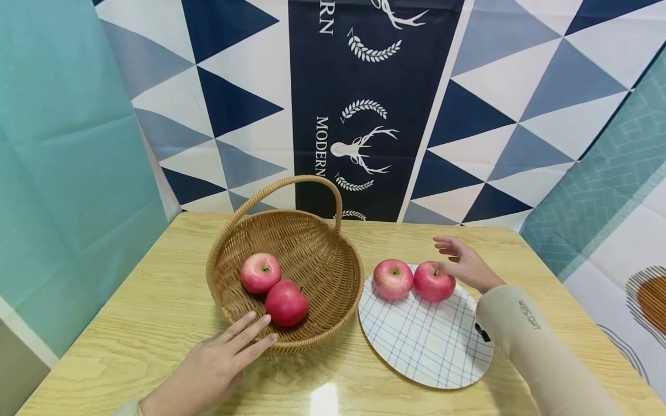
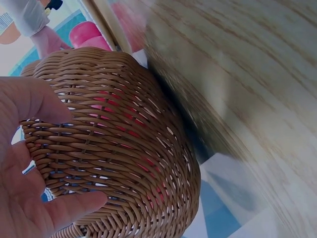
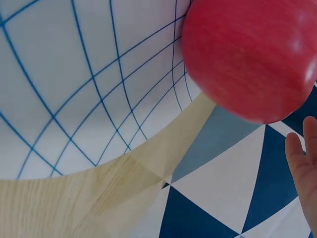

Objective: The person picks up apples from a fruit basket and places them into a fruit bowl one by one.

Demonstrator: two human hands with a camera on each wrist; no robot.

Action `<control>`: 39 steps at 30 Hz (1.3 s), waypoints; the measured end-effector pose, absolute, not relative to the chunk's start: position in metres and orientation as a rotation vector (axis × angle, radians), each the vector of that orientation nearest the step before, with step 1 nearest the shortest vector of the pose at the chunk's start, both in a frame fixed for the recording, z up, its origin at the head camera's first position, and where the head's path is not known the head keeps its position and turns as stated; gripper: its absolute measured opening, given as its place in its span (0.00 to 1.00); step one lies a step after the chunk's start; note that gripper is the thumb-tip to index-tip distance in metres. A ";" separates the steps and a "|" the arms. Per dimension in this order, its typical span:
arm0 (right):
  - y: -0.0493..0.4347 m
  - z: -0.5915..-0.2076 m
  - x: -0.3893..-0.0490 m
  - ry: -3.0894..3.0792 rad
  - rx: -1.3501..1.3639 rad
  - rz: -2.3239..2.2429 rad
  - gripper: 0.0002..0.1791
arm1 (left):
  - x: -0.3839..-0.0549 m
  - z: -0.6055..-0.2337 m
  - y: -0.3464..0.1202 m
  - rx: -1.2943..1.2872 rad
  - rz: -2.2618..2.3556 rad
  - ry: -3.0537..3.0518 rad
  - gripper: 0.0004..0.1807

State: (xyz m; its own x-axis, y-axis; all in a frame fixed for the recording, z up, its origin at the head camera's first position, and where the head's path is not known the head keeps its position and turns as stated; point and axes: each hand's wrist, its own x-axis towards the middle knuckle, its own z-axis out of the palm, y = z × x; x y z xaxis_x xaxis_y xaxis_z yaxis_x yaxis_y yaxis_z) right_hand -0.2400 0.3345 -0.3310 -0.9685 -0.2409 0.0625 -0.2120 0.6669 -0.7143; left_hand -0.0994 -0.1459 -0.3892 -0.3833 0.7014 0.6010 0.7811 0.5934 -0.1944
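Observation:
A brown wicker basket (image 1: 333, 289) with an arched handle holds two red apples, a lighter one (image 1: 260, 273) and a darker one (image 1: 287, 303). My left hand (image 1: 210, 364) has its fingers extended at the basket's near left rim; the left wrist view shows the thumb (image 2: 79, 204) beside the woven outer wall. On a round white plate (image 1: 432, 346) with blue lines sit two more apples, the left one (image 1: 392, 279) and the right one (image 1: 434, 282). Loosely spread, my right hand (image 1: 470, 266) is just beside the right apple, holding nothing; its thumb overlaps that apple in the head view.
The light wooden table (image 1: 130, 323) carries the basket on the left and the plate on the right. Behind its back edge hangs a cloth (image 1: 250, 104) with triangles and deer heads. A teal curtain (image 1: 62, 144) hangs at the left.

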 end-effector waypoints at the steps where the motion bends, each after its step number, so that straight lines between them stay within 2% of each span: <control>1: 0.334 -0.330 -0.240 2.836 -0.388 -1.213 0.38 | -0.099 -0.389 -0.146 -1.168 -0.156 -2.169 0.32; 15: 0.306 -0.317 -0.234 2.837 -0.363 -1.231 0.32 | -0.098 -0.388 -0.143 -1.187 -0.118 -2.162 0.33; 22: 0.282 -0.308 -0.236 2.754 -0.559 -1.129 0.28 | -0.098 -0.387 -0.145 -1.213 -0.140 -2.198 0.30; 27: 0.268 -0.299 -0.237 2.718 -0.658 -1.059 0.27 | -0.097 -0.385 -0.144 -1.214 -0.141 -2.225 0.44; 39: 0.214 -0.257 -0.231 2.654 -1.020 -1.013 0.21 | -0.094 -0.383 -0.142 -1.195 -0.116 -2.239 0.44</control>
State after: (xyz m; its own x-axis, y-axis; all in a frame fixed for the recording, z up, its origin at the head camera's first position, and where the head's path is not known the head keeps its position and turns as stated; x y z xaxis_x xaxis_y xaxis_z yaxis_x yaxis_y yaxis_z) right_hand -0.2313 0.2135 -0.2574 -0.7651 -0.6330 0.1180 -0.5507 0.5483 -0.6294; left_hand -0.0938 -0.1417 -0.3832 -0.4208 0.7306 0.5377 0.7823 0.5924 -0.1927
